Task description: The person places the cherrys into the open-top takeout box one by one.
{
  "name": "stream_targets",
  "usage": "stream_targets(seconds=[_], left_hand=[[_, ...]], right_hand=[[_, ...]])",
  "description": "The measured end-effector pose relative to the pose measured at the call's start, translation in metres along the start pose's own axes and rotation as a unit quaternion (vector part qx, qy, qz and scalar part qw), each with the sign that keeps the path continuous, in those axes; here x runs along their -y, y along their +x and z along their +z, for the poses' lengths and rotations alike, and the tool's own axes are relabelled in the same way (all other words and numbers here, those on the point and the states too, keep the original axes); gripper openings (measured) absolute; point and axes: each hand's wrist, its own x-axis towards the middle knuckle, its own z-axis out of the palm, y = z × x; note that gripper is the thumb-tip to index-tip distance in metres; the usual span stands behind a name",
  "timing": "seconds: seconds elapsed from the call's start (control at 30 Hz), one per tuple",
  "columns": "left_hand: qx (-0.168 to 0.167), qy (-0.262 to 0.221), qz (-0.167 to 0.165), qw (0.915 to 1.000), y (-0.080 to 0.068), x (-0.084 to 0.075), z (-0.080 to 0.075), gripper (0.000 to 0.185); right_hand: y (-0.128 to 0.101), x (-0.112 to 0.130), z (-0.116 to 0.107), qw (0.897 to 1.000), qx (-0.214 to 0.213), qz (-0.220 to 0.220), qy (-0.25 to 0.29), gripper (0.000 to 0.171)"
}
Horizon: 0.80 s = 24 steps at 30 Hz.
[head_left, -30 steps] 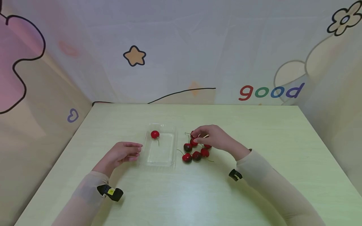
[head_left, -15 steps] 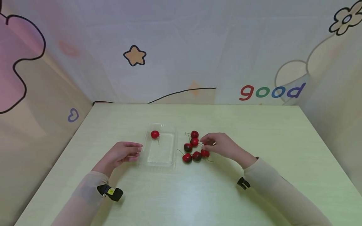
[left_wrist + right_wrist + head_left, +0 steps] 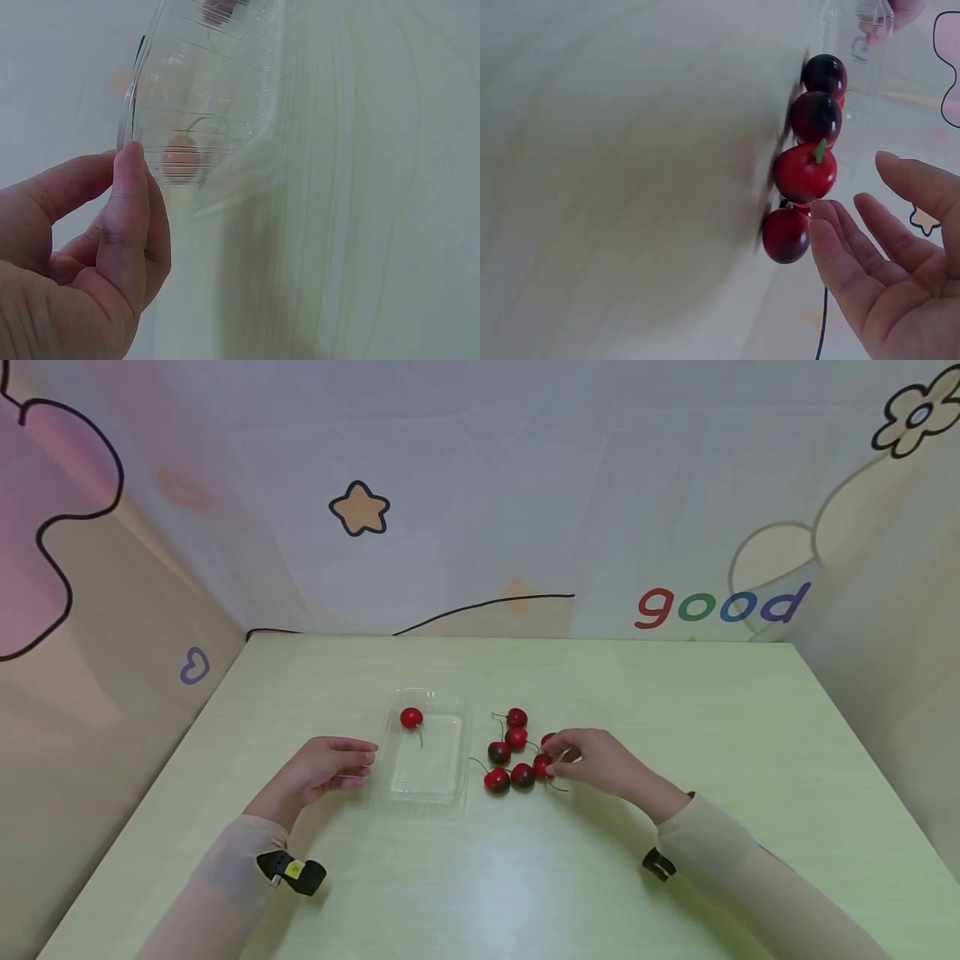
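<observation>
My left hand (image 3: 322, 768) pinches the left rim of a clear plastic box (image 3: 431, 768); the left wrist view shows the thumb and fingertips on its edge (image 3: 129, 124). Inside the box, near its far left corner, lies one red cherry (image 3: 411, 718) with a green stem. My right hand (image 3: 596, 760) hovers at the right side of a group of cherries, fingers loosely bent and holding nothing. Its fingertips overlap a bright red cherry (image 3: 542, 766) and partly hide another behind it. In the right wrist view, the fingers are right beside a dark red cherry (image 3: 786, 236).
Several more cherries, such as a dark one (image 3: 522, 777) and a stemmed one (image 3: 497, 780), lie close together right of the box. The pale wooden table (image 3: 480, 877) ends at a printed cloth backdrop (image 3: 480, 510).
My right hand has moved from the far cherries toward the right and nearer to me, uncovering cherries at the back. My left hand and the box have stayed in place.
</observation>
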Motion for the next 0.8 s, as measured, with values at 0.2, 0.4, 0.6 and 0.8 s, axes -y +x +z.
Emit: stream_targets(seconds=[0.2, 0.4, 0.6, 0.8], left_hand=[[-0.003, 0.005, 0.002, 1.0000, 0.001, 0.002, -0.001, 0.042], [-0.003, 0.008, 0.003, 1.0000, 0.001, 0.001, -0.001, 0.042], [-0.004, 0.006, 0.002, 1.0000, 0.000, 0.000, -0.001, 0.043], [-0.003, 0.007, 0.004, 1.0000, -0.002, 0.000, 0.000, 0.043]], right_hand=[[0.000, -0.004, 0.004, 1.000, 0.004, 0.016, 0.017, 0.033], [0.003, -0.007, 0.006, 1.000, 0.004, 0.021, 0.014, 0.034], [0.008, -0.009, 0.010, 0.999, 0.003, 0.032, 0.001, 0.035], [0.010, -0.009, 0.011, 0.999, 0.006, 0.031, -0.014, 0.035]])
